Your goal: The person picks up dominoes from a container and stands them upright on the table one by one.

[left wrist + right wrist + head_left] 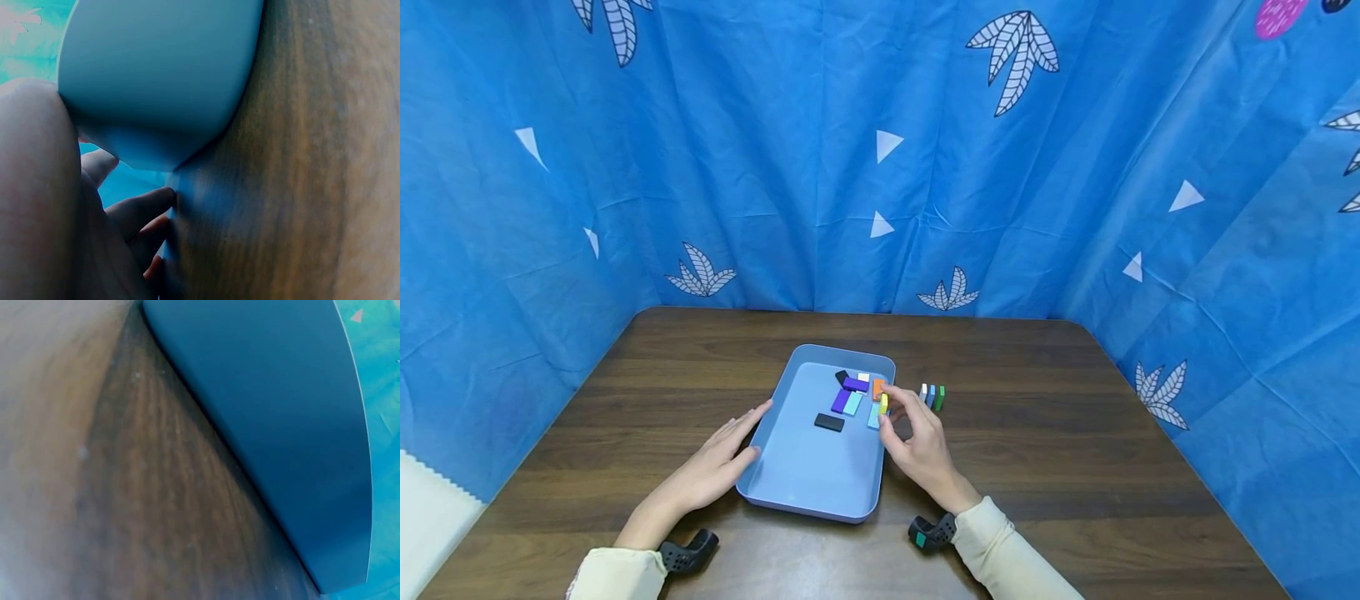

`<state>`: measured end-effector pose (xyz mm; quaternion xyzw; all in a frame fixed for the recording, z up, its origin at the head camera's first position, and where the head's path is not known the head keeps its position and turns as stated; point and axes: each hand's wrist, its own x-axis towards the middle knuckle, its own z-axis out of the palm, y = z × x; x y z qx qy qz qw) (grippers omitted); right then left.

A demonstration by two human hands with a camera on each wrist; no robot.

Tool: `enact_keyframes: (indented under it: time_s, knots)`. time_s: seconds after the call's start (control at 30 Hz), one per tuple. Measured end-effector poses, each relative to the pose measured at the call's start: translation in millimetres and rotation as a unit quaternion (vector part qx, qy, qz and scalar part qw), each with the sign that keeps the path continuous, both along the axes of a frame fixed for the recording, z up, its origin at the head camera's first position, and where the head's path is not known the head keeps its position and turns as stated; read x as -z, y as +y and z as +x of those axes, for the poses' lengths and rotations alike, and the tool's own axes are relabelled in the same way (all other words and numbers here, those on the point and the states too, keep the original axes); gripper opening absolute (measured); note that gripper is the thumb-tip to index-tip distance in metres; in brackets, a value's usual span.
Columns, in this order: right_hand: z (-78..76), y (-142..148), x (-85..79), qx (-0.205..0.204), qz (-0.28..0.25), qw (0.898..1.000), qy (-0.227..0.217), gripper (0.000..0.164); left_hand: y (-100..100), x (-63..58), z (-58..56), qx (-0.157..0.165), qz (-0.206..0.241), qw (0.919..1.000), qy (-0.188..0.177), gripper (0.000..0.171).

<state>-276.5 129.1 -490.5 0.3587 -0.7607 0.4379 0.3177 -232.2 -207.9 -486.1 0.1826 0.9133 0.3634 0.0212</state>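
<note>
My right hand pinches a yellow domino-like block between thumb and fingers, over the right side of a blue tray. Several small blocks lie in that tray: a black block, a purple block, an orange block partly behind the fingers, and others in teal, light blue and white. My left hand rests with extended fingers against the tray's left wall, which also shows close up in the left wrist view. In the right wrist view the tray's wall appears, but no hand.
To the right of the tray a white block, a blue block and a green block stand upright in a row on the wooden table. A blue patterned curtain hangs behind and at both sides.
</note>
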Motion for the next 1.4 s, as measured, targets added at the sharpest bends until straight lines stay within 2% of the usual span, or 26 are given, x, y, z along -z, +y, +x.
enact_keyframes:
  time_s: [0.33, 0.63, 0.83, 1.23, 1.4]
  knots:
    - [-0.3, 8, 0.8, 0.023, -0.022, 0.999, 0.011, 0.044, 1, -1.3, -0.4, -0.001, 0.001, 1.0000, -0.001, 0.063]
    - [-1.3, 18, -0.7, 0.062, -0.030, 0.998, 0.009, 0.046, 1, -1.2, -1.5, 0.002, -0.001, 1.0000, 0.002, 0.062]
    - [-5.0, 27, -1.6, 0.071, -0.045, 0.996, 0.008, 0.045, 1, 0.8, -2.3, 0.000, 0.002, 1.0000, 0.001, 0.063]
    - [-11.8, 39, -1.9, 0.112, -0.083, 0.989, 0.052, 0.047, 0, 3.1, -3.2, -0.004, 0.003, 0.9999, -0.010, 0.064]
    - [-16.3, 47, 1.3, 0.119, -0.082, 0.989, 0.038, 0.048, -1, 3.5, -2.9, -0.005, 0.004, 0.9999, -0.013, 0.064]
